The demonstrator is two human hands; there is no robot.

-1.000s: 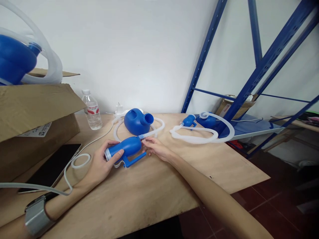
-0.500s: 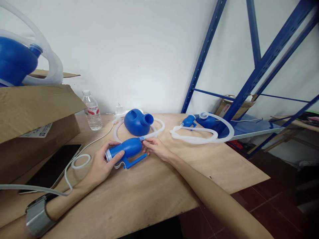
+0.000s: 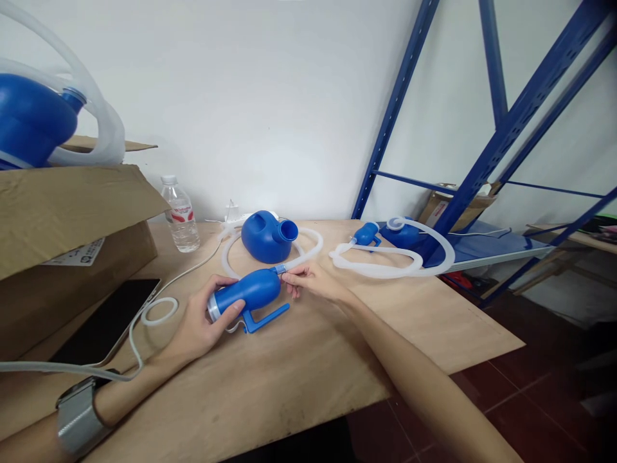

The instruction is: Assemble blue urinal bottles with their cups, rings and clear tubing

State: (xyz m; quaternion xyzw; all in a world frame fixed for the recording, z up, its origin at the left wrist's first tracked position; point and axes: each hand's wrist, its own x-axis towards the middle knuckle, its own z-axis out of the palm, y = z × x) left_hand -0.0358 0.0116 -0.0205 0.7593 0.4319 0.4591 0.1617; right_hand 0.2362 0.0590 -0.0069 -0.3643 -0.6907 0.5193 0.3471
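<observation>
My left hand (image 3: 205, 318) is wrapped round a blue plastic urinal bottle (image 3: 253, 289) with a handle, near its white-rimmed end. It is held tilted just over the table. At the bottle's narrow neck, my right hand (image 3: 308, 280) pinches the end of a translucent white hose (image 3: 303, 256), which meets the neck at a clear collar. Behind the bottle, the hose loops round a larger blue container (image 3: 270, 236) whose round mouth faces right. Whether that container and the hose are joined is hidden.
A second blue bottle (image 3: 367, 234) lies with its coiled hose (image 3: 385, 273) at the table's back right. On the left are an open cardboard box (image 3: 72, 206) topped by a blue container (image 3: 36, 119), a water bottle (image 3: 180, 215) and a tablet (image 3: 106, 321). Blue shelving (image 3: 477, 173) stands right.
The held bottle and both hands have shifted slightly right and down in the view. My grip on the bottle and hose end looks the same.
</observation>
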